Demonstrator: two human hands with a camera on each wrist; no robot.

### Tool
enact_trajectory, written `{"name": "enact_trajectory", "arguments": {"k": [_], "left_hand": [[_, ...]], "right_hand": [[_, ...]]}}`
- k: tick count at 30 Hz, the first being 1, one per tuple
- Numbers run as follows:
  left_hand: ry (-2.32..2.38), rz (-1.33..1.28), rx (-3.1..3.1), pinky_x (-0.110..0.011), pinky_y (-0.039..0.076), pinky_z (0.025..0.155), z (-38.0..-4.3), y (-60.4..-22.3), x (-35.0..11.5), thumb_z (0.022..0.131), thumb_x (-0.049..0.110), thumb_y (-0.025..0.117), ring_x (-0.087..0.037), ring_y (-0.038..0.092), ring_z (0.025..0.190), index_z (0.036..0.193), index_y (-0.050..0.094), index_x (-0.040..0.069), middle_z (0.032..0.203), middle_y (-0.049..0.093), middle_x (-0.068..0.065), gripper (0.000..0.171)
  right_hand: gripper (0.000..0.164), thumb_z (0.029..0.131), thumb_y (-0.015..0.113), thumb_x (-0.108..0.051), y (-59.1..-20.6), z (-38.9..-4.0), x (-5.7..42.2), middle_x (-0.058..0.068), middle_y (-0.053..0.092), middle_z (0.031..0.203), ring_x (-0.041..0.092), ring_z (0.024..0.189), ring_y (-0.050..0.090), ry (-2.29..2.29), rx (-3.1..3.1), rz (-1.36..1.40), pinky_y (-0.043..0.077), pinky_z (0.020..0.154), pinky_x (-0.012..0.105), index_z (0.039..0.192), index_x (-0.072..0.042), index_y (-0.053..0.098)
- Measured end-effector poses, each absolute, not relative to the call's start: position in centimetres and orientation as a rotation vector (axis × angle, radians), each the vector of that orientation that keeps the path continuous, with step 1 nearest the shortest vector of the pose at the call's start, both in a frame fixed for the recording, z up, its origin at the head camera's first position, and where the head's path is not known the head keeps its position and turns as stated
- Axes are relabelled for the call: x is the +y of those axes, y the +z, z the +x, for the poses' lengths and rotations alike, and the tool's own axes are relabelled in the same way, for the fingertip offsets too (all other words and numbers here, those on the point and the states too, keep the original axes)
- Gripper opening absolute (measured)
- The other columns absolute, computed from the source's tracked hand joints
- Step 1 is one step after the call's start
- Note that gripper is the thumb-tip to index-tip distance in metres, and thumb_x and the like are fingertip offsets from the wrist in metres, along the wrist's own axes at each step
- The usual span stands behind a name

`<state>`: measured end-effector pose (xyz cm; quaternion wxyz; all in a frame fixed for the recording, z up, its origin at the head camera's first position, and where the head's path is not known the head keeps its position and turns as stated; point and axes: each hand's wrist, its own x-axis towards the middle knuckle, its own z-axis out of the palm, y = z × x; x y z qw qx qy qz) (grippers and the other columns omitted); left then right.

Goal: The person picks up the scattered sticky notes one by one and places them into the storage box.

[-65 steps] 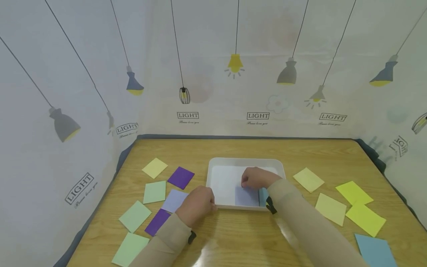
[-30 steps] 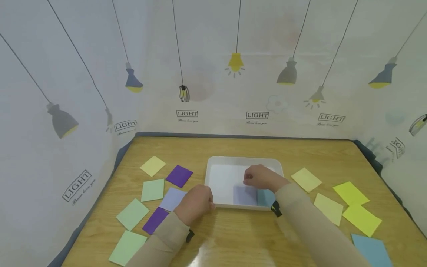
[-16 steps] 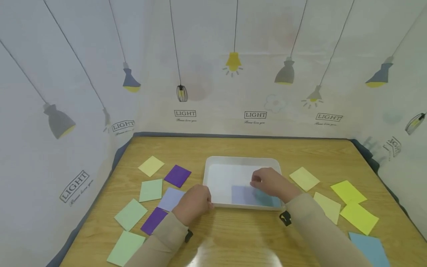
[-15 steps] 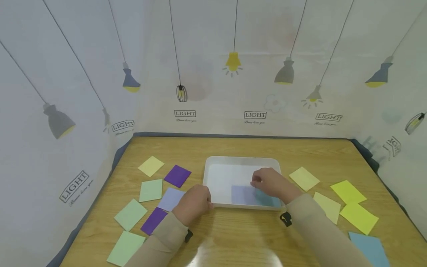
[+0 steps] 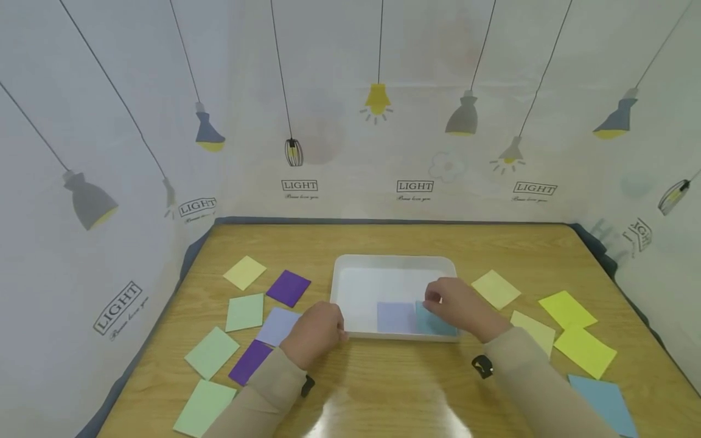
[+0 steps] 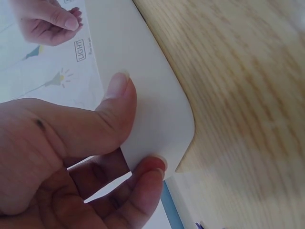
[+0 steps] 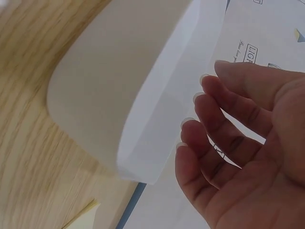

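Observation:
In the head view a white tray (image 5: 358, 286) lies on the wooden table. My left hand (image 5: 314, 334) grips its near left corner; the left wrist view shows the thumb (image 6: 116, 117) against the outer wall and curled fingertips at the corner. Flat in the tray's front right are a lavender sticky note (image 5: 395, 316) and, beside it, a blue sticky note (image 5: 429, 321). My right hand (image 5: 460, 307) hovers over the blue note, covering part of it. Its fingers (image 7: 190, 167) are loosely bent, with nothing between them in the right wrist view. Contact with the note cannot be told.
Left of the tray lie several mint notes (image 5: 212, 353), two purple notes (image 5: 288, 288), another lavender note (image 5: 278, 325) and a pale yellow one (image 5: 244, 272). On the right are pale yellow notes (image 5: 495, 289), bright yellow ones (image 5: 586, 351) and a blue sheet (image 5: 602, 398).
My right hand has shifted right, from above the lavender note to above the blue one, uncovering more of both. The left hand stays at the tray's corner. The head view has drifted slightly.

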<state>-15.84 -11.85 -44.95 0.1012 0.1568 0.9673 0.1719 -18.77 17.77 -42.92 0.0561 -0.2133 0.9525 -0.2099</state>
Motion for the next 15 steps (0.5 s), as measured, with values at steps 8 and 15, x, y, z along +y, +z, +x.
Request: {"name": "enact_trajectory", "arguments": {"k": [8,15], "left_hand": [[0.514,0.487,2.867,-0.034,0.056,0.070,-15.8,-44.9,-11.8,0.081,0.012,0.081,-0.014,0.059,0.068,0.071,0.074,0.008,0.075,0.071,-0.002,0.013],[0.509,0.492,2.867,-0.033,0.057,0.070,-15.9,-44.8,-11.9,0.080,0.009,0.081,-0.013,0.062,0.070,0.072,0.074,0.007,0.077,0.072,-0.003,0.010]], "right_hand": [[0.009,0.092,0.070,-0.014,-43.3,-18.1,20.1,-0.002,0.066,0.080,0.012,0.077,0.058,-0.712,2.878,-0.647,0.051,0.072,0.035,0.084,-0.011,0.071],[0.008,0.092,0.071,-0.015,-43.2,-17.1,22.1,-0.002,0.068,0.082,0.011,0.076,0.058,-0.733,2.830,-0.540,0.051,0.068,0.032,0.086,-0.012,0.071]]}}
